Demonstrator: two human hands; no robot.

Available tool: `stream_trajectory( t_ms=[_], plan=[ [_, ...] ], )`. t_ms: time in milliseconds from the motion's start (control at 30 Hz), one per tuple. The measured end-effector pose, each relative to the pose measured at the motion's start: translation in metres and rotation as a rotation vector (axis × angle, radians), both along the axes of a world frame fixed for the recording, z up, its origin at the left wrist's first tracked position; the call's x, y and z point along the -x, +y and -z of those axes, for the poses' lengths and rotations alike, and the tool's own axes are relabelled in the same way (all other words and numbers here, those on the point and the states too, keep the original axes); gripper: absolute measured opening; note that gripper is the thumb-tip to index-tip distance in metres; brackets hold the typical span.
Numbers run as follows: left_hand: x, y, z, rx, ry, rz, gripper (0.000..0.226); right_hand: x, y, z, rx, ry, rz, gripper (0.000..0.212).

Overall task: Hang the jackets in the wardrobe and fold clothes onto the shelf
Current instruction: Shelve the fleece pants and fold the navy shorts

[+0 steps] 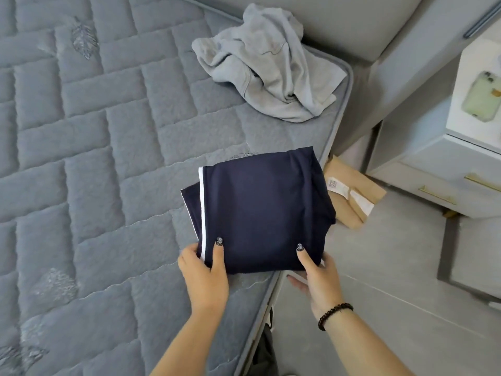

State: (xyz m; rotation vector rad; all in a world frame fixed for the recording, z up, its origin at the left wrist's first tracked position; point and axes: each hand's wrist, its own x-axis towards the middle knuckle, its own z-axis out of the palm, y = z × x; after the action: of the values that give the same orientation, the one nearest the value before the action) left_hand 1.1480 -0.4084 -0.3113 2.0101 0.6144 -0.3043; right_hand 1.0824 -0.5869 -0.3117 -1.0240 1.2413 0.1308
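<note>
Navy folded garment [260, 210] held at the bed's [81, 158] right edge, near its front corner, part of it overhanging the floor. Left hand [203, 272] pinches the near-left corner: thumb on top of the cloth by the white stripe, the other fingers underneath. Right hand [317, 275] pinches the near-right corner the same way, thumb on top, fingers below (a dark bead bracelet on that wrist). The garment extends straight away from both hands; roughly square, slightly longer front to back; both hands equally near, sharing the near edge. Cannot tell whether the far edge rests on the bed or is lifted clear. Appearance: dark navy, smooth knit, one white stripe along the left side, layers stacked fairly evenly, a lower layer peeking out at left. Judgement: fold looks complete, next is carrying it to the shelf, keeping it level so the layers do not slide. Crumpled grey garment [268, 69] lies unfolded near the bed's far right corner.
</note>
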Motion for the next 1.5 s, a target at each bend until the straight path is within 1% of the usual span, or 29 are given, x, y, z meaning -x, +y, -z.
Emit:
stream_trajectory(
  t_ms=[67, 133, 200, 233, 300, 367, 433, 533, 567, 600, 633, 667, 733, 767, 800, 833, 900, 933, 1000, 1067, 1133, 1233, 1333, 1433, 1500],
  plan=[
    [0.008, -0.006, -0.015, 0.064, 0.008, -0.062, 0.024, 0.000, 0.003, -0.001, 0.055, -0.038, 0.036, 0.031],
    [0.011, -0.007, -0.025, 0.126, -0.019, -0.087, 0.022, -0.002, -0.004, -0.003, 0.153, -0.074, 0.033, 0.021],
    [0.011, 0.002, -0.025, 0.146, 0.000, -0.114, 0.023, 0.000, -0.013, -0.001, 0.232, -0.063, -0.044, 0.022],
    [0.013, 0.008, -0.020, 0.156, 0.046, -0.130, 0.021, 0.003, -0.016, 0.001, 0.224, -0.033, -0.089, 0.023],
    [0.017, 0.018, -0.013, 0.187, 0.162, -0.151, 0.017, 0.013, -0.020, 0.012, 0.100, 0.038, -0.147, 0.026],
    [0.013, 0.023, -0.014, 0.206, 0.228, -0.134, 0.020, 0.013, -0.026, 0.017, 0.005, 0.068, -0.172, 0.045],
    [-0.003, 0.028, -0.013, 0.239, 0.273, -0.112, 0.032, 0.003, -0.039, 0.017, 0.022, 0.044, -0.187, 0.073],
    [-0.034, 0.038, -0.012, 0.320, 0.403, -0.029, 0.073, -0.028, -0.064, 0.008, 0.089, -0.029, -0.256, 0.120],
    [-0.044, 0.040, -0.012, 0.321, 0.443, 0.035, 0.082, -0.040, -0.071, 0.005, 0.112, -0.050, -0.299, 0.131],
    [-0.053, 0.039, -0.013, 0.318, 0.479, 0.105, 0.086, -0.053, -0.076, 0.002, 0.128, -0.071, -0.352, 0.135],
    [-0.061, 0.037, -0.014, 0.319, 0.511, 0.168, 0.088, -0.065, -0.079, 0.001, 0.130, -0.089, -0.416, 0.132],
    [-0.068, 0.033, -0.014, 0.332, 0.540, 0.203, 0.089, -0.076, -0.080, 0.002, 0.122, -0.108, -0.484, 0.120],
    [-0.077, 0.025, -0.012, 0.403, 0.579, 0.239, 0.091, -0.089, -0.076, 0.006, 0.098, -0.103, -0.579, 0.089],
    [-0.080, 0.022, -0.010, 0.424, 0.585, 0.255, 0.089, -0.090, -0.073, 0.011, 0.074, -0.068, -0.590, 0.082],
    [-0.082, 0.019, -0.009, 0.431, 0.590, 0.262, 0.086, -0.088, -0.070, 0.018, 0.031, -0.022, -0.576, 0.083],
    [-0.083, 0.017, -0.008, 0.433, 0.591, 0.255, 0.082, -0.083, -0.068, 0.023, -0.027, 0.023, -0.549, 0.089],
    [-0.082, 0.014, -0.007, 0.429, 0.571, 0.222, 0.064, -0.074, -0.066, 0.028, -0.096, 0.073, -0.504, 0.098],
    [-0.080, 0.013, -0.007, 0.435, 0.548, 0.204, 0.053, -0.073, -0.067, 0.028, -0.093, 0.090, -0.494, 0.098],
    [-0.075, 0.009, -0.011, 0.478, 0.489, 0.172, 0.045, -0.072, -0.068, 0.022, -0.063, 0.099, -0.482, 0.086],
    [-0.068, 0.004, -0.017, 0.510, 0.431, 0.157, 0.042, -0.068, -0.070, 0.013, -0.032, 0.091, -0.459, 0.064],
    [-0.062, -0.003, -0.028, 0.519, 0.389, 0.137, 0.036, -0.062, -0.073, 0.001, -0.007, 0.068, -0.440, 0.050],
    [-0.055, -0.016, -0.049, 0.522, 0.383, 0.136, 0.028, -0.048, -0.080, -0.024, 0.023, 0.041, -0.396, 0.039],
    [-0.041, -0.030, -0.073, 0.508, 0.413, 0.146, 0.027, -0.026, -0.087, -0.056, 0.053, 0.038, -0.327, 0.028],
    [-0.022, -0.049, -0.099, 0.487, 0.448, 0.197, 0.030, 0.007, -0.100, -0.093, 0.081, 0.043, -0.247, 0.025],
    [-0.010, -0.064, -0.122, 0.481, 0.451, 0.246, 0.027, 0.031, -0.112, -0.119, 0.100, 0.030, -0.200, 0.023]
  ],
)
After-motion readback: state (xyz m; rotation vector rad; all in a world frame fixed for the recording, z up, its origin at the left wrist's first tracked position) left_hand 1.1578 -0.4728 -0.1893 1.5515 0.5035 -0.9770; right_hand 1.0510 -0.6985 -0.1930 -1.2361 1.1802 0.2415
